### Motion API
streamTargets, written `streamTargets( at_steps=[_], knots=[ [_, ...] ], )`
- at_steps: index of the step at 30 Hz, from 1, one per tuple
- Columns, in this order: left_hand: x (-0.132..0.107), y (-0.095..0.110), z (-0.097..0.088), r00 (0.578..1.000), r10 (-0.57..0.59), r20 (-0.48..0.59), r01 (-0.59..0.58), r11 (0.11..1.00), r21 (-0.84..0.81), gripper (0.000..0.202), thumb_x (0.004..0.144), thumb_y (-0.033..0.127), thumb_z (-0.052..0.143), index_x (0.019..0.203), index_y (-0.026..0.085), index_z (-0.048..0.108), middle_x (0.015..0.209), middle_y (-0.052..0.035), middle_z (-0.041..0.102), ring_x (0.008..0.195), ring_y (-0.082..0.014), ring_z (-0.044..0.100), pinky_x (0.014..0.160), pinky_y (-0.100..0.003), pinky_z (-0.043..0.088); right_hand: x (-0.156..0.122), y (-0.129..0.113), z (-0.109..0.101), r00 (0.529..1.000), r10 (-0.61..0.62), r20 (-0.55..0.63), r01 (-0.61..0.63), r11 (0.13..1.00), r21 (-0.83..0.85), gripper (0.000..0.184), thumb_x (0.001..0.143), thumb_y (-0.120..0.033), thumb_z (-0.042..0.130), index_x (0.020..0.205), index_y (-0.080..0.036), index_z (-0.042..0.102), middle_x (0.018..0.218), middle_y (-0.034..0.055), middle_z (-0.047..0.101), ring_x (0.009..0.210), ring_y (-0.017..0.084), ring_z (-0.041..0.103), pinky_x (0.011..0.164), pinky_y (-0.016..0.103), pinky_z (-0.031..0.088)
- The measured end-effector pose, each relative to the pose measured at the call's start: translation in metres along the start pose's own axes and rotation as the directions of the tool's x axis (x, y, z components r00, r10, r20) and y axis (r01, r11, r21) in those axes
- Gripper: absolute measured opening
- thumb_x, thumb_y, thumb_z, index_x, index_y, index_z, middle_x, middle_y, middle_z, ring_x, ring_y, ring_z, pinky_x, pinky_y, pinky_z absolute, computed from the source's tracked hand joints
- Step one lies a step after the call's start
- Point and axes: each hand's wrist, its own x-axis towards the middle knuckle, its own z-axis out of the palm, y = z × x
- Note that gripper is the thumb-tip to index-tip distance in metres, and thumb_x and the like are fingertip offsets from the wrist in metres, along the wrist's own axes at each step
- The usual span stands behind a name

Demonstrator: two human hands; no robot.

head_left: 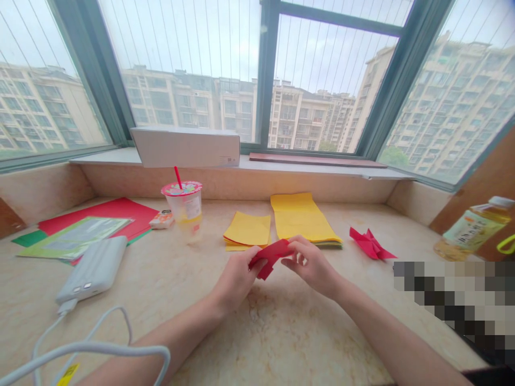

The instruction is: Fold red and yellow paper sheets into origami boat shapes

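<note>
A piece of folded red paper is held up between my two hands, a little above the stone counter. My left hand grips its left end, thumb in front and fingers behind. At the upper right end, my right hand pinches the paper between thumb and fingers. Just beyond my hands lie a small stack of yellow paper squares and a larger stack of yellow sheets. Right of my right hand, a folded red paper shape rests on the counter.
On the left are red sheets, a green packet and a white power bank with a cable. A drink cup with a straw stands beside a small box. A bottle is at right.
</note>
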Motion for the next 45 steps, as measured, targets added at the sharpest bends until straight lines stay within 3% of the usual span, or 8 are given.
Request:
streamTargets(
  at_steps=[3,8,33,36,39,43,44,45],
  knots=[
    [0.001,0.000,0.000,0.999,-0.021,-0.039,0.020,1.000,-0.013,0.017,0.086,0.026,0.052,0.086,0.016,0.066,0.073,-0.0016,0.068,0.062,-0.0141,0.057,0.059,-0.024,0.043,0.000,0.000,0.000,1.000,-0.020,0.021,0.020,1.000,0.011,0.009,0.091,-0.027,0.062,0.089,-0.021,0.068,0.098,0.0051,0.062,0.079,0.015,0.058,0.064,0.028,0.049],
    [0.001,-0.003,0.001,0.999,-0.013,-0.044,0.011,0.999,-0.053,0.018,0.085,0.027,0.054,0.089,0.017,0.068,0.077,-0.0028,0.070,0.066,-0.0162,0.060,0.060,-0.025,0.044,-0.002,0.003,0.001,0.995,-0.008,0.103,0.012,0.999,-0.036,0.022,0.092,-0.027,0.060,0.113,-0.025,0.067,0.107,0.0064,0.061,0.081,0.016,0.060,0.068,0.030,0.052],
    [0.003,0.004,-0.001,0.972,-0.231,0.047,0.230,0.886,-0.403,0.040,0.074,0.043,0.074,0.097,0.011,0.068,0.086,-0.0101,0.072,0.075,-0.0204,0.069,0.064,-0.031,0.057,-0.008,-0.002,0.002,0.970,-0.143,0.195,0.154,0.987,-0.041,0.031,0.100,-0.030,0.045,0.128,-0.028,0.058,0.130,0.0102,0.054,0.119,0.024,0.054,0.104,0.045,0.045],
    [0.004,0.003,-0.002,0.970,-0.242,0.021,0.228,0.879,-0.419,0.039,0.073,0.042,0.074,0.097,0.012,0.068,0.084,-0.0098,0.072,0.074,-0.0206,0.069,0.061,-0.031,0.057,-0.002,-0.007,-0.006,0.971,-0.193,0.138,0.206,0.975,-0.087,0.039,0.098,-0.034,0.050,0.136,-0.028,0.050,0.136,0.0121,0.050,0.126,0.026,0.051,0.105,0.046,0.045],
    [0.007,0.003,-0.005,0.969,-0.248,-0.021,0.215,0.876,-0.432,0.037,0.074,0.040,0.073,0.096,0.011,0.069,0.084,-0.0101,0.072,0.074,-0.0205,0.069,0.061,-0.031,0.057,-0.002,-0.016,-0.019,0.955,-0.280,-0.102,0.265,0.954,-0.142,0.043,0.095,-0.037,0.054,0.135,-0.024,0.047,0.134,0.0148,0.054,0.127,0.029,0.050,0.105,0.050,0.044],
    [0.012,-0.001,-0.010,0.969,-0.243,-0.054,0.192,0.868,-0.458,0.034,0.075,0.037,0.071,0.095,0.010,0.068,0.086,-0.0107,0.072,0.076,-0.0203,0.068,0.065,-0.032,0.058,-0.066,-0.030,-0.026,0.781,-0.263,-0.567,0.218,0.965,-0.147,0.025,0.096,-0.033,0.049,0.120,-0.031,0.056,0.101,0.0113,0.068,0.099,0.029,0.066,0.088,0.055,0.053],
    [0.013,-0.003,-0.011,0.970,-0.233,-0.063,0.180,0.873,-0.453,0.033,0.076,0.037,0.070,0.095,0.010,0.067,0.086,-0.0108,0.072,0.075,-0.0202,0.068,0.065,-0.033,0.058,-0.095,-0.034,-0.022,0.808,-0.253,-0.533,0.208,0.968,-0.143,0.023,0.095,-0.035,0.051,0.116,-0.036,0.059,0.092,0.0089,0.069,0.090,0.028,0.068,0.080,0.053,0.055],
    [0.015,-0.006,-0.012,0.974,-0.215,-0.075,0.163,0.887,-0.432,0.033,0.077,0.037,0.069,0.094,0.010,0.068,0.085,-0.0107,0.072,0.074,-0.0199,0.068,0.064,-0.032,0.058,-0.126,-0.038,-0.016,0.899,-0.216,-0.381,0.170,0.974,-0.152,0.019,0.092,-0.038,0.055,0.110,-0.041,0.063,0.087,0.0071,0.070,0.084,0.028,0.069,0.073,0.051,0.057]
  ],
)
